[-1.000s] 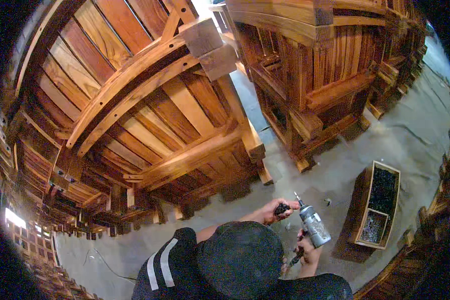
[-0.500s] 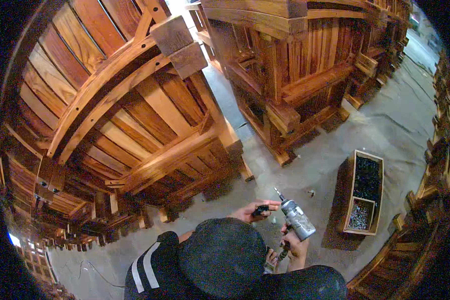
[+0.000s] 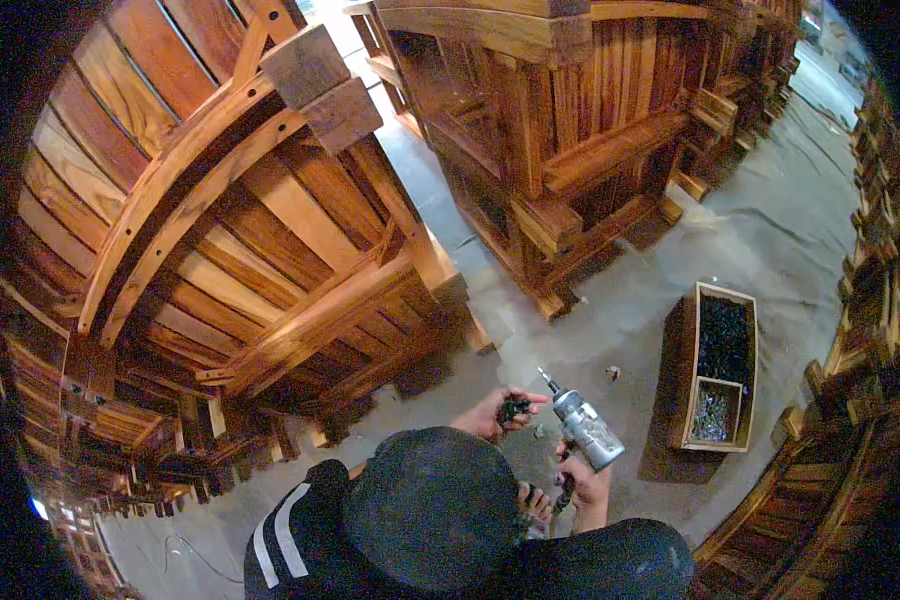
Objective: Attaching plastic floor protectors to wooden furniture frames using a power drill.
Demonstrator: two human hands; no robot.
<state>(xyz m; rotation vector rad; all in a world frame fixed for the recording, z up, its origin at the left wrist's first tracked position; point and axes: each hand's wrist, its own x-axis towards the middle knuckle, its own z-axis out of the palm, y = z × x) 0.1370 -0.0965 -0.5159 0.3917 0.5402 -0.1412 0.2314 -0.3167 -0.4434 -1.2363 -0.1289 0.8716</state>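
My left hand is curled around a small clump of black pieces, which look like screws or bolts but are too small to be sure of. Its forefinger stretches toward the tip of a silver power driver. That driver is gripped by its handle in my right hand, with a bit pointing up and away to the left. The two hands are close together over the grey floor, and the black pieces are apart from the bit.
A slatted wooden bench is tipped up at the left, and another wooden frame stands beyond. On the floor at right is an open wooden box of black pieces, with a smaller compartment of shiny metal bits. More woodwork lines the right edge.
The whole view has shifted slightly, so bench, box and hands all sit a little further left and higher. Both hands keep their holds.
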